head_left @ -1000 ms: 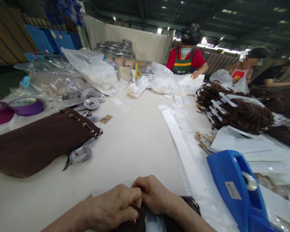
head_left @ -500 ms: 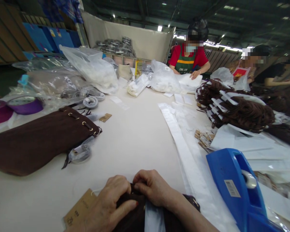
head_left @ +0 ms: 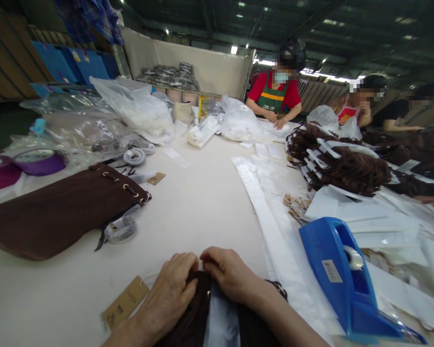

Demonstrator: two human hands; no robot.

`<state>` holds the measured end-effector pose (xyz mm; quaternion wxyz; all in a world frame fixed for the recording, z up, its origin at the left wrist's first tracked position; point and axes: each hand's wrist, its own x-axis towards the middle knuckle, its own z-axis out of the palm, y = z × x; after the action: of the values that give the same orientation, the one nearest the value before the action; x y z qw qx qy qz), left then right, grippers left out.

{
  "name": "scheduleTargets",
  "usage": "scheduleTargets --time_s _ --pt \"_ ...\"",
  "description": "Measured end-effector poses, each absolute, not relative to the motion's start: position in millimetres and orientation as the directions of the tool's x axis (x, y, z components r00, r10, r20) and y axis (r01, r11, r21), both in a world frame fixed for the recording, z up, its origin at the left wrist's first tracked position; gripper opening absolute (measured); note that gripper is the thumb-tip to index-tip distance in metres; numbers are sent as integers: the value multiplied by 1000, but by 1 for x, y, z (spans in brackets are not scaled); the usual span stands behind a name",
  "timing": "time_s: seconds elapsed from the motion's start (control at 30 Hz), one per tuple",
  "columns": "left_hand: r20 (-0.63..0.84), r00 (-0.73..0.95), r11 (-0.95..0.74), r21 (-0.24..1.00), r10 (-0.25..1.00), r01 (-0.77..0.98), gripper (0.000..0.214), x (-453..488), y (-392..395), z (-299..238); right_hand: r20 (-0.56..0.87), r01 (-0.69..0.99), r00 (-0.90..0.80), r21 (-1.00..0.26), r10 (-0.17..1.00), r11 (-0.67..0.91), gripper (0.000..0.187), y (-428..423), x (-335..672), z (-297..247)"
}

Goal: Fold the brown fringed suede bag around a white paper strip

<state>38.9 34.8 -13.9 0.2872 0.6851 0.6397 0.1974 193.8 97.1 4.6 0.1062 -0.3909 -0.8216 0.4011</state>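
Observation:
At the bottom middle my left hand (head_left: 169, 291) and my right hand (head_left: 228, 273) meet, fingers closed, pinching the top edge of a dark brown fabric piece (head_left: 188, 320). A pale insert (head_left: 222, 325) shows inside the piece between my wrists. A brown paper tag (head_left: 126, 308) on a thin string lies on the table just left of my left hand.
A flat brown suede bag (head_left: 58, 212) with eyelets lies at the left. A blue tape dispenser (head_left: 342, 279) stands at the right, white strips (head_left: 264, 217) and bundled brown cords (head_left: 347, 168) beyond. Plastic bags (head_left: 137, 108) and purple tape rolls (head_left: 39, 161) sit far left. Other people work across the table (head_left: 202, 202).
My left hand has slid back and lower on the brown piece, uncovering the paper tag. The view has shifted slightly; the person across has drawn both hands together.

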Motion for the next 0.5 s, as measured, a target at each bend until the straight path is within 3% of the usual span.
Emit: scheduleTargets --time_s 0.1,0.23,0.3,0.37,0.5 --pt "-102 122 -32 624 987 781 10 39 37 -15 101 609 -664 -502 741 614 24 67 213 11" --pt "-132 126 -29 571 983 820 13 41 43 -14 391 498 -767 -137 509 856 50 26 234 -27" --pt "-144 125 -32 524 982 851 14 42 46 -12 475 561 -698 -104 536 822 63 16 237 -60" --pt "-157 133 -42 481 979 876 16 41 48 -9 526 600 -633 -131 568 789 63 14 233 -91" --pt "-93 193 -155 319 977 935 26 41 43 -5 476 657 -593 -179 649 732 35 32 212 -129"
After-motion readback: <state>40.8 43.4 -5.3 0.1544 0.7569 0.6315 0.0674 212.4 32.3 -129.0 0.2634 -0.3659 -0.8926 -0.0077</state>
